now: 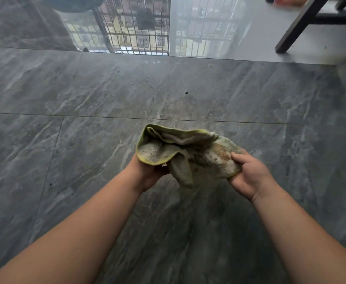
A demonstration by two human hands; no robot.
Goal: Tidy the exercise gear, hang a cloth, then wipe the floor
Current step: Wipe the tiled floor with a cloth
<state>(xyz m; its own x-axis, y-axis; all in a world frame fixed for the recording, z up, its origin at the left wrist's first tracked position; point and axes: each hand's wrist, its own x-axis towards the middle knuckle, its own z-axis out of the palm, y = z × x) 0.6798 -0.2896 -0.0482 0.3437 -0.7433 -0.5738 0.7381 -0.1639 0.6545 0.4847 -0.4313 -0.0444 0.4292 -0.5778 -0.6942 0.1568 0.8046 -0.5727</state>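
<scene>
1. The left hand [149,175] and right hand [250,177] both grasped the cloth [186,154], holding it bunched in the air above the floor [86,140].
2. The cloth was soiled and crumpled, one flap hanging down between the hands.
3. Judged from this, the wiping step was in hand: the cloth was being readied, not yet on the tiles.
4. The next move would call for folding a flat pad, lowering it, and pressing it onto the floor, perhaps toward the dark speck [186,92] ahead.
</scene>
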